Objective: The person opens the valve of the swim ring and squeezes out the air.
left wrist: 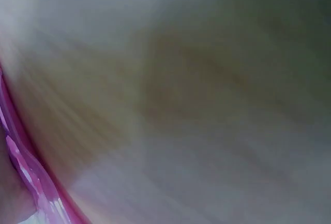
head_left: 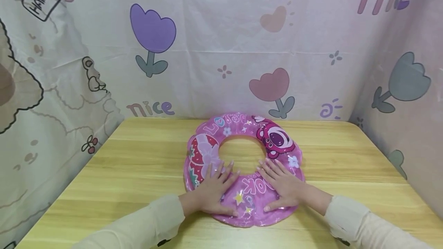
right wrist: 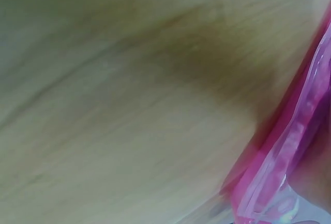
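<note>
A pink inflatable swim ring point(head_left: 254, 210) lies on the wooden table, printed with a bear face, strawberries, stars, flowers and white lettering. My left hand point(head_left: 216, 191) rests on its near left part, fingers straight and spread, thumb toward the middle. On the near right part lies my right hand point(head_left: 282, 187), palm down, its fingers also straight. In the left wrist view only the edge of the swim ring point(left wrist: 39, 177) and a bit of the hand show at the left. The right wrist view has the shiny seam of the swim ring point(right wrist: 279, 157) at its right edge.
The pale wooden table point(head_left: 138, 156) stretches out on both sides of the ring. Behind it and at both sides hangs a light cloth point(head_left: 214, 18) printed with tulips, hearts and words. The cloth meets the table's far edge close behind the ring.
</note>
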Demonstrator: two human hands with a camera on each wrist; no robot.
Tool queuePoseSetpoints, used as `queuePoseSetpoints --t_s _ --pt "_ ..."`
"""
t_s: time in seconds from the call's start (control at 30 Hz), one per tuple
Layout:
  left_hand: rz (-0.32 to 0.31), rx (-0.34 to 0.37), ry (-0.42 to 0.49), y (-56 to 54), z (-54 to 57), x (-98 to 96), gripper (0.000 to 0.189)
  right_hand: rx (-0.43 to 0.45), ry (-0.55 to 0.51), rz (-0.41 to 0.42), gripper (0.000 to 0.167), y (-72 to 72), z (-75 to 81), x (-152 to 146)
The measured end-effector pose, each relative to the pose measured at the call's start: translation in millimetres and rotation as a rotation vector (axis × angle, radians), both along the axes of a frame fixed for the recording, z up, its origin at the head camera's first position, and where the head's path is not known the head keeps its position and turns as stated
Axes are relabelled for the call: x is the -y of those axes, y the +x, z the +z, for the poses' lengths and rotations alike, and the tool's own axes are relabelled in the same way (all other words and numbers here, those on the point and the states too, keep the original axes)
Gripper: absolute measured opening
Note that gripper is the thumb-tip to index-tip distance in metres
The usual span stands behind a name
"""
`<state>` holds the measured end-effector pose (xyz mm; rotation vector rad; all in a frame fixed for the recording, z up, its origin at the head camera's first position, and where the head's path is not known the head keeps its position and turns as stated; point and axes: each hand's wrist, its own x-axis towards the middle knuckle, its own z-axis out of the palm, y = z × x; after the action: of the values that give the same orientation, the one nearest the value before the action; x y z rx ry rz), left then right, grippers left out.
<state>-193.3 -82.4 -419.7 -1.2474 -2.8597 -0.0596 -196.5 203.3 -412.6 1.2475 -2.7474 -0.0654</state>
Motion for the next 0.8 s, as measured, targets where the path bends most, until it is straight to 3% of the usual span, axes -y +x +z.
queuePoseSetpoints --t_s 0.17,0.4,0.8 --pt "-0.004 -0.016 -0.039 -0.9 -1.5 -0.9 0.103 0.041 0.041 -0.031 0.107 -0.1 2.9 3.0" --pt "0.013 0.022 -0.097 1.1 3.4 -3.5 0.098 0.055 0.085 -0.058 0.107 -0.5 4.4 5.4" --pt "0.044 0.031 -0.165 2.1 9.3 -8.1 0.096 0.104 0.085 -0.07 0.108 2.6 12.1 7.9"
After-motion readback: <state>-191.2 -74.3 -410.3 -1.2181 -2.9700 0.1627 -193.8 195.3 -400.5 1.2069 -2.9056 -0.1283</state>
